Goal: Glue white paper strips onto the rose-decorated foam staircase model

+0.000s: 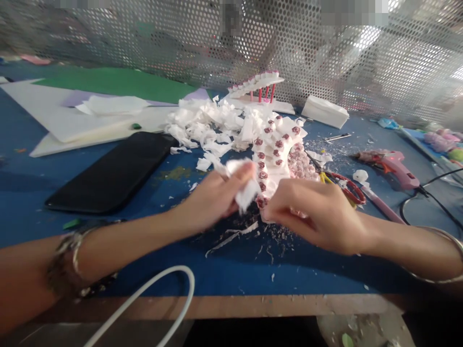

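My left hand pinches a crumpled piece of white tissue paper, slightly smeared by motion. Fingers curled, my right hand is at the near end of a white craft piece; what its fingertips hold, if anything, is hidden. Dark red rosettes dot that piece, and pale pink rosettes cluster along its right side. Behind it spreads a heap of torn white tissue. Paper scraps lie on the blue table just below my hands.
A black phone lies at left, near white sheets and a green sheet. To the right are scissors, a pink glue gun with its cord, and tweezers. A small model on red posts stands behind; a white cable loops in front.
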`<state>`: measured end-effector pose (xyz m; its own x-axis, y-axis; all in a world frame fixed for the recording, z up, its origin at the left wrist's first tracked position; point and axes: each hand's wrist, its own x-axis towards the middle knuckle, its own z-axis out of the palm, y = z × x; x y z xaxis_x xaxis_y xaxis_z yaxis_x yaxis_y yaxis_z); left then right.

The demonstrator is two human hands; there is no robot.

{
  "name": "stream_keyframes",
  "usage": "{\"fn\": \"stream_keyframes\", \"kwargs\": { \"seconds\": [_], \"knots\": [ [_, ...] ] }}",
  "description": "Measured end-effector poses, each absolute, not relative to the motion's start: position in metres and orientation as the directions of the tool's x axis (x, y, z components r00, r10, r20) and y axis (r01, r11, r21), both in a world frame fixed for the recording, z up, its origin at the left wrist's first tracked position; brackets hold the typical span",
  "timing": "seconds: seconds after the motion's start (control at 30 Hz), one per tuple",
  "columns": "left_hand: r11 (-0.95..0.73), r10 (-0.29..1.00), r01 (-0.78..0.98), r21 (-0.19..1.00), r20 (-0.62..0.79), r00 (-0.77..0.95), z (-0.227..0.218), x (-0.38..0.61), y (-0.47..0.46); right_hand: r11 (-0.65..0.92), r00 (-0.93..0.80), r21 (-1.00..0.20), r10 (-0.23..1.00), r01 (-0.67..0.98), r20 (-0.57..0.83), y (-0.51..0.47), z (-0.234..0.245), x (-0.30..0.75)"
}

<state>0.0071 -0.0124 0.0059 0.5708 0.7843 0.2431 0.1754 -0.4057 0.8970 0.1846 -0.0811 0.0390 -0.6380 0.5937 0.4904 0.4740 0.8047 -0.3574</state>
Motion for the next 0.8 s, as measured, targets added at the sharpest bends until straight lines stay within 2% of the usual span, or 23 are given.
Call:
{"fn": "stream_keyframes", "kwargs": {
  "seconds": [0.07, 0.1, 0.17, 0.23, 0.33, 0.47, 0.6, 0.67, 0.8],
  "knots": [
    [-0.25, 0.853, 0.088, 0.964, 0.176, 0.491, 0.003, 0.005, -0.002, 0.805, -0.672, -0.411, 0.587, 0.427, 0.451, -0.084, 0.046, 0.185],
    [-0.241, 0.868, 0.081, 0.967, 0.178, 0.463, 0.002, 0.004, 0.002, 0.777, -0.653, -0.444, 0.622, 0.446, 0.432, -0.083, 0.049, 0.187],
    [-0.251, 0.871, 0.174, 0.952, 0.144, 0.47, 0.001, 0.003, 0.005, 0.705, -0.57, -0.478, 0.708, 0.524, 0.418, -0.077, 0.054, 0.194],
    [-0.271, 0.868, 0.248, 0.93, 0.125, 0.481, 0.001, 0.002, 0.005, 0.661, -0.519, -0.45, 0.75, 0.6, 0.409, -0.066, 0.055, 0.203],
    [-0.27, 0.875, 0.218, 0.938, 0.144, 0.463, 0.0, 0.002, 0.003, 0.613, -0.489, -0.396, 0.788, 0.684, 0.374, -0.053, 0.052, 0.217],
    [-0.257, 0.88, 0.178, 0.95, 0.154, 0.45, 0.0, 0.003, 0.005, 0.57, -0.484, -0.401, 0.822, 0.718, 0.301, -0.052, 0.046, 0.22],
    [-0.249, 0.88, 0.171, 0.953, 0.149, 0.45, 0.0, 0.004, 0.004, 0.554, -0.466, -0.391, 0.832, 0.735, 0.302, -0.053, 0.041, 0.214],
    [-0.255, 0.877, 0.167, 0.952, 0.156, 0.454, 0.0, 0.004, 0.004, 0.581, -0.484, -0.351, 0.811, 0.735, 0.328, -0.049, 0.036, 0.213],
    [-0.259, 0.876, 0.17, 0.951, 0.157, 0.456, -0.001, 0.003, 0.005, 0.651, -0.544, -0.182, 0.731, 0.737, 0.411, -0.045, 0.033, 0.216]
  ]
}}
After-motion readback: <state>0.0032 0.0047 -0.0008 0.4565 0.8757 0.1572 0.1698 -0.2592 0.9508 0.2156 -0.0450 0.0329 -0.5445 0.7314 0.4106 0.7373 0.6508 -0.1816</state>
